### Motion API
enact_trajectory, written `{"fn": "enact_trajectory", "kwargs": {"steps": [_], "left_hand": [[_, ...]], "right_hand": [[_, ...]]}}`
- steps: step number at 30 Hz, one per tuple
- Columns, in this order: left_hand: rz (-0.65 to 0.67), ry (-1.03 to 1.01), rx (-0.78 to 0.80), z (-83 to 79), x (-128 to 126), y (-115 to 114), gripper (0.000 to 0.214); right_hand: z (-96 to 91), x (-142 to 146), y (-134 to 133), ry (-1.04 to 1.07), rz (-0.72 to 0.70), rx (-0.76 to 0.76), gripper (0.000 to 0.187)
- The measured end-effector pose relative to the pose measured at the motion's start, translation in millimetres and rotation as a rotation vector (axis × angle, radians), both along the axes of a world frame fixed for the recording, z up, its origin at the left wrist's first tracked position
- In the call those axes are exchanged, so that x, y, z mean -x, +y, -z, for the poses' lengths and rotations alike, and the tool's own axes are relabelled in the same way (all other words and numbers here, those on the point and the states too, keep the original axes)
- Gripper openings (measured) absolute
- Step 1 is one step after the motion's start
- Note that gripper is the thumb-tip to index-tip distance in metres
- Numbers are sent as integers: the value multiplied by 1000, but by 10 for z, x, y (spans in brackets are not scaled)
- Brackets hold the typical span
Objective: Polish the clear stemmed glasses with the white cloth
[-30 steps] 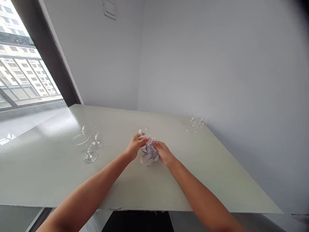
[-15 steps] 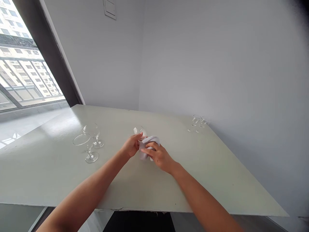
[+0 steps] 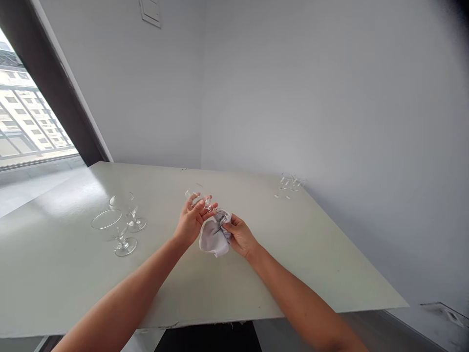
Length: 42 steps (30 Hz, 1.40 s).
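My left hand (image 3: 191,218), palm partly up, holds a clear stemmed glass (image 3: 196,191) over the middle of the table. The bowl points away to the left and the foot end lies toward my right hand. A white cloth (image 3: 213,238) hangs bunched in my right hand (image 3: 241,235), pinched between thumb and fingers. Its upper fold touches or covers the foot of the glass; which of the two I cannot tell. Left of my hands stand two upright stemmed glasses, a nearer one (image 3: 125,246) and a farther one (image 3: 136,224).
The pale table (image 3: 311,274) runs back to a grey wall (image 3: 293,88). Several small clear glasses (image 3: 286,182) stand near its far right edge. A window (image 3: 27,117) is at the left, and a wall switch (image 3: 150,11) sits high up.
My left hand has turned palm up and shifted left with the glass. My right hand has lowered the cloth, which now hangs looser. The view has swung slightly right.
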<state>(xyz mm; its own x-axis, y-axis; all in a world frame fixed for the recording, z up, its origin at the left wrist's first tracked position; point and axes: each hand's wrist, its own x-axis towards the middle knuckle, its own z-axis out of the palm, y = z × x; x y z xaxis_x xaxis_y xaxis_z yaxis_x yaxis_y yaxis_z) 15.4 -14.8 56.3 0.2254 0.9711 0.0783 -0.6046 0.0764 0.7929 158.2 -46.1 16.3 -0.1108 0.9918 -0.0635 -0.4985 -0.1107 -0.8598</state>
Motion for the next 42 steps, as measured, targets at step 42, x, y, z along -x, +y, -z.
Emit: {"fn": "enact_trajectory", "kwargs": {"steps": [42], "left_hand": [[46,1292,-619,684,-280,-78,34]], "right_hand": [[286,-1779,1310,-1305,857,64,27]]}}
